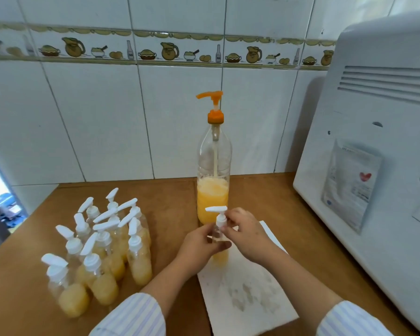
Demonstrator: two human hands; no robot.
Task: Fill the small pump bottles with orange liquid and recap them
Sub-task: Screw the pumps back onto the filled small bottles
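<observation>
Small bottle (220, 257) part-filled orange; big bottle (213, 190) under half full.

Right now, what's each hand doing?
Left hand: fingers curled round the body of the small pump bottle, holding it on the paper towel.
Right hand: fingers pinching the bottle's white pump cap.
</observation>
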